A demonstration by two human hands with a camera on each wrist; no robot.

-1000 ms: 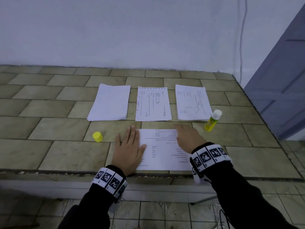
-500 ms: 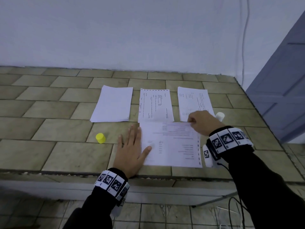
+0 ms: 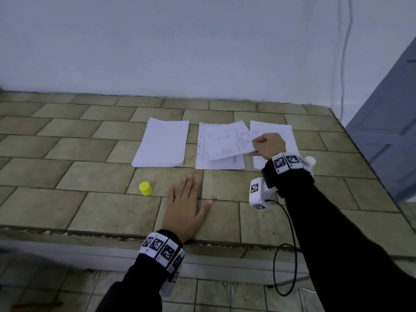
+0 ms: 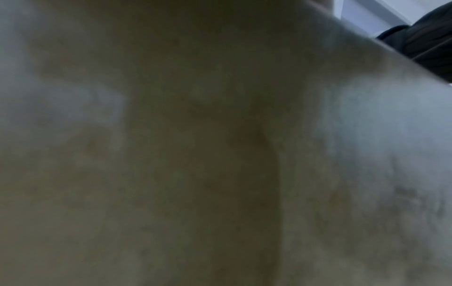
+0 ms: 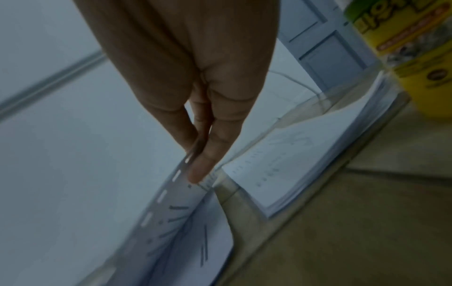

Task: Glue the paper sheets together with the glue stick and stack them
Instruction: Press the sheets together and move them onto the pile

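My right hand (image 3: 266, 145) pinches the corner of a printed sheet (image 3: 227, 140) and holds it tilted just above the middle pile (image 3: 218, 162). The right wrist view shows thumb and fingers (image 5: 203, 168) closed on that sheet's (image 5: 171, 216) edge. A blank pile (image 3: 162, 143) lies to the left and a printed pile (image 3: 286, 134) to the right, partly behind my hand. The glue stick (image 3: 310, 161) stands behind my right wrist, its yellow body (image 5: 415, 48) close in the wrist view. Its yellow cap (image 3: 145, 188) stands left of my left hand (image 3: 186, 206), which rests flat on the tiles, fingers spread.
The tiled counter (image 3: 67, 154) ends at a front edge just behind my left wrist. A white wall backs it and a blue door (image 3: 387, 131) stands at the right. A black cable (image 3: 288, 244) hangs from my right wrist. The left wrist view is blurred.
My right hand has lifted the printed sheet off the near tiles and carried it up and away over the middle pile. My left hand has stayed flat, now on bare tile.
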